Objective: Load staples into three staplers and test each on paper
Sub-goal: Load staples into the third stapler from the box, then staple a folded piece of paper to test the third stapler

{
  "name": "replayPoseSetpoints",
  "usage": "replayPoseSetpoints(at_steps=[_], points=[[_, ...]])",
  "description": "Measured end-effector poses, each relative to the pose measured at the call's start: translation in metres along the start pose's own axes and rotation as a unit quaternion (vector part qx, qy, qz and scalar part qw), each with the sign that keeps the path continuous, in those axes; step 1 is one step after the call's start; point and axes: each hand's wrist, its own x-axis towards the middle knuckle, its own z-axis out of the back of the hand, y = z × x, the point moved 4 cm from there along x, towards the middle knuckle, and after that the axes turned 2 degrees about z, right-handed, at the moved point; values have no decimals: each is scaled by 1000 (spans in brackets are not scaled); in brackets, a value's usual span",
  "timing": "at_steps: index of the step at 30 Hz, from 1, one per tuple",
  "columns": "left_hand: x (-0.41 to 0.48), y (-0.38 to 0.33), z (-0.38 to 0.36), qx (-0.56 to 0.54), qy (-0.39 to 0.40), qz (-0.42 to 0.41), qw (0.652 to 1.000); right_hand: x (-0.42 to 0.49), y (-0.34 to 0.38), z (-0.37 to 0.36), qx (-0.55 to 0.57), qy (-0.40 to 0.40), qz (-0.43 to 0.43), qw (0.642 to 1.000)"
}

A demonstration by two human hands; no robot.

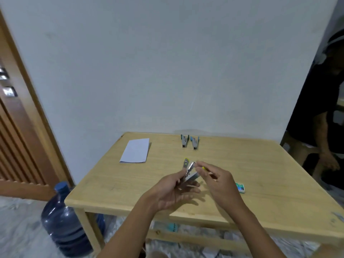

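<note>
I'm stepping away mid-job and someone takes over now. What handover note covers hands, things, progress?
Left hand holds the yellow stapler, swung open; right hand pinches its yellow-tipped part.
Two blue staplers lie open at the far edge of the table, paper left of them, staple box by the right hand.
Loading under way; whether any is loaded cannot be told.
Left: finish loading, test all three.

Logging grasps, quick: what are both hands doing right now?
Left hand: holds the stapler, hinged open.
Right hand: pinches a yellow-tipped part.
</note>
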Motion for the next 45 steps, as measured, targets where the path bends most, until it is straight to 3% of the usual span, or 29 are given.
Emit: replayPoseSetpoints(at_steps=[3,6,8,11,14,25,35,37,40,43,45], points=[[-16,-2,-9,30,70,-5,997,2,-5,-7,44,-18,-14,999],[-24,-3,-12,39,110,-11,993,-1,-10,-21,122,9,-114,986],[-27,-1,-12,62,135,-5,989,-4,-9,-33,205,73,-200,955],[-26,3,-10,104,163,15,981,-7,-2,-43,356,117,-290,880],[-27,1,-8,107,181,19,978,-10,8,-48,396,134,-314,852],[-15,7,2,119,76,-63,988,-4,-18,-71,332,138,-342,868],[-9,9,24,106,63,-87,988,4,-21,-89,326,109,-333,878],[-10,4,34,130,14,-99,986,7,-20,-92,346,92,-330,873],[-18,-20,59,225,-165,-160,947,17,-18,-92,339,44,-315,885],[-14,-50,100,303,-384,-240,839,31,-10,-84,279,4,-309,909],[-4,-66,129,361,-498,-228,754,39,-2,-80,220,17,-311,925]])
